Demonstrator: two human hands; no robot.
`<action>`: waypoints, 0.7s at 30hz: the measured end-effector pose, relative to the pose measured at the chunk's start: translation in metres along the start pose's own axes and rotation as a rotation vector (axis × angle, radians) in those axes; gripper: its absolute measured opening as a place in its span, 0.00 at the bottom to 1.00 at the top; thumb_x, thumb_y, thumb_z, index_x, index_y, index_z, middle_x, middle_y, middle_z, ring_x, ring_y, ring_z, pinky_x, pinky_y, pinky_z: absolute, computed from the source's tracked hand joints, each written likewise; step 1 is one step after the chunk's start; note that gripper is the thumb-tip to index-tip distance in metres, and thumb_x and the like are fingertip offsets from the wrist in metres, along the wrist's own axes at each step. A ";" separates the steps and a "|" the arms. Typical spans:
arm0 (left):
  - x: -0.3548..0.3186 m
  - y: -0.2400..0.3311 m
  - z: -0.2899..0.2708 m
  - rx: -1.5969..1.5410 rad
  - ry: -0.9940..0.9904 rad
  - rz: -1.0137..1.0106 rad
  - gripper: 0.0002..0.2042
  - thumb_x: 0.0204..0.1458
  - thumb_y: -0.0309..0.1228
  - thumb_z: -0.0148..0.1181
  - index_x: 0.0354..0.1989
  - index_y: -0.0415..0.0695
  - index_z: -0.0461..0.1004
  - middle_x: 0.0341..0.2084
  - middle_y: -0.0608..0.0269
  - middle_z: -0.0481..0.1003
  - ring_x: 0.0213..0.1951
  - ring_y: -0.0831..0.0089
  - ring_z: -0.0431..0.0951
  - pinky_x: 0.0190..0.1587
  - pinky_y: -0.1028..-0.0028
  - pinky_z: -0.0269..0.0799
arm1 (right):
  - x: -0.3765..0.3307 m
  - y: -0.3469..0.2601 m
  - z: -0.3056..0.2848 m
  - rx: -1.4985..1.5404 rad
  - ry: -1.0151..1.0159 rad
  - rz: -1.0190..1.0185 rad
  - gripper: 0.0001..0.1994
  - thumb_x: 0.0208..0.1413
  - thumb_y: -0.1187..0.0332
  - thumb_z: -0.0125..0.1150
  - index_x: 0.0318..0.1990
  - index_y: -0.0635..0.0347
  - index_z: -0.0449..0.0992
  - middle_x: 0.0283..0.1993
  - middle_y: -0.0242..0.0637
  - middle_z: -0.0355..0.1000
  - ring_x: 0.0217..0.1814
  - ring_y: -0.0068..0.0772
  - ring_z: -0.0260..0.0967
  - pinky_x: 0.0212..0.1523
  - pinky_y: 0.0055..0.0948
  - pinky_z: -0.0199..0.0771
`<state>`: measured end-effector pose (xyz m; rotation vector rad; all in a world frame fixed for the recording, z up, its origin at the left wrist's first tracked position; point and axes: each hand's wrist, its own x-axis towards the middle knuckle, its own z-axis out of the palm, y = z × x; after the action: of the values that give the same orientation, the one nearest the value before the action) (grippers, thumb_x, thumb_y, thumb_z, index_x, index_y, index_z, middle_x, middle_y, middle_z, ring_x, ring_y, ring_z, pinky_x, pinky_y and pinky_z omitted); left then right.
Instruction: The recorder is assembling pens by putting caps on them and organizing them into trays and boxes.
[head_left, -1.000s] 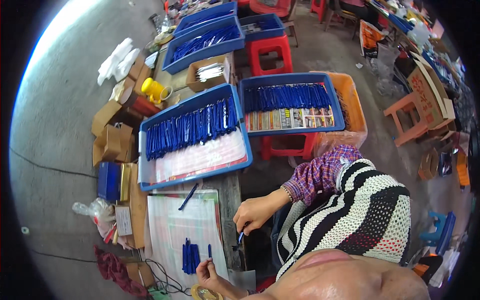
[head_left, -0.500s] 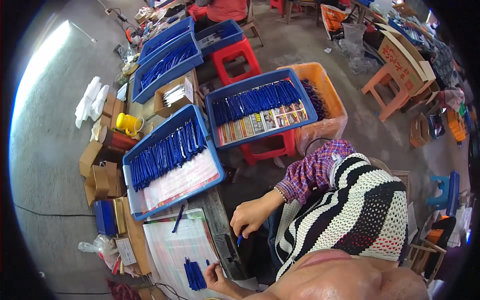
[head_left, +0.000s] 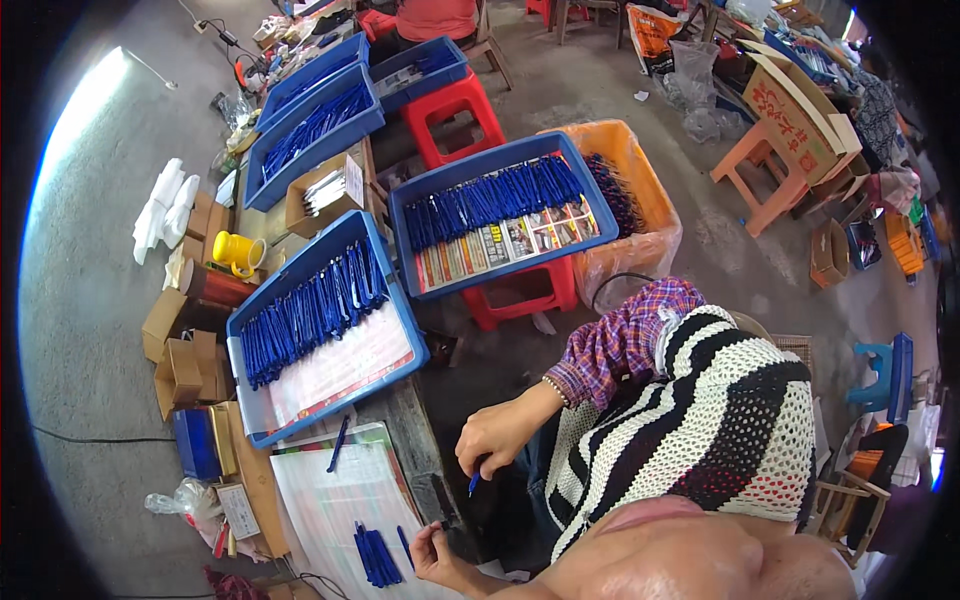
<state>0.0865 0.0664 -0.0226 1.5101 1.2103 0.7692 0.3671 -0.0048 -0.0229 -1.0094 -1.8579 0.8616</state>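
My right hand (head_left: 500,438), on a plaid-sleeved arm, hangs below the table edge and grips a blue pen (head_left: 473,486) that points down. My left hand (head_left: 432,553) is at the bottom, fingers curled at the near edge of the table (head_left: 405,425). Whether it pinches anything is unclear. Just left of it, a small bundle of blue pens (head_left: 374,555) lies on a printed white sheet (head_left: 340,500). One loose blue pen (head_left: 338,443) lies at the top of that sheet. A striped knit top covers my torso on the right.
A blue tray (head_left: 415,345) with a row of blue pens sits on the table; a second tray (head_left: 400,215) rests on a red stool. An orange bin (head_left: 640,150), a yellow mug (head_left: 238,253), cardboard boxes (head_left: 180,365) and more blue trays (head_left: 300,125) stand around.
The view has swung, so the trays sit lower and further right in the picture. My right hand still holds the blue pen below the table edge; my left hand has stayed at the sheet's near edge.
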 end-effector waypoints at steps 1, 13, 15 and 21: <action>-0.004 -0.003 -0.002 0.001 0.018 0.019 0.07 0.46 0.18 0.57 0.35 0.33 0.76 0.29 0.57 0.76 0.30 0.72 0.75 0.32 0.77 0.71 | 0.001 0.001 0.003 0.013 -0.013 0.001 0.10 0.44 0.67 0.63 0.32 0.62 0.75 0.31 0.40 0.73 0.35 0.43 0.71 0.33 0.38 0.69; -0.019 0.033 0.008 0.020 -0.005 -0.212 0.06 0.49 0.21 0.56 0.35 0.38 0.76 0.26 0.60 0.76 0.23 0.76 0.73 0.24 0.80 0.67 | -0.003 -0.001 0.006 -0.001 -0.021 0.008 0.11 0.43 0.65 0.64 0.32 0.62 0.77 0.30 0.41 0.74 0.32 0.41 0.72 0.31 0.36 0.69; -0.022 0.047 0.010 0.044 -0.005 -0.252 0.06 0.49 0.21 0.56 0.36 0.38 0.76 0.26 0.60 0.75 0.23 0.76 0.73 0.24 0.80 0.67 | -0.004 0.000 0.007 -0.004 -0.030 0.015 0.11 0.43 0.65 0.64 0.32 0.62 0.77 0.30 0.41 0.74 0.32 0.41 0.72 0.31 0.37 0.69; -0.020 0.048 0.014 0.034 0.006 -0.236 0.06 0.49 0.20 0.56 0.35 0.38 0.75 0.25 0.61 0.75 0.23 0.76 0.73 0.24 0.80 0.67 | -0.002 0.002 0.006 -0.011 -0.082 0.044 0.11 0.43 0.65 0.64 0.32 0.62 0.77 0.30 0.41 0.74 0.33 0.42 0.72 0.32 0.37 0.69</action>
<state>0.1079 0.0441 0.0215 1.3629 1.3833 0.5987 0.3629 -0.0071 -0.0277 -1.0395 -1.9173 0.9323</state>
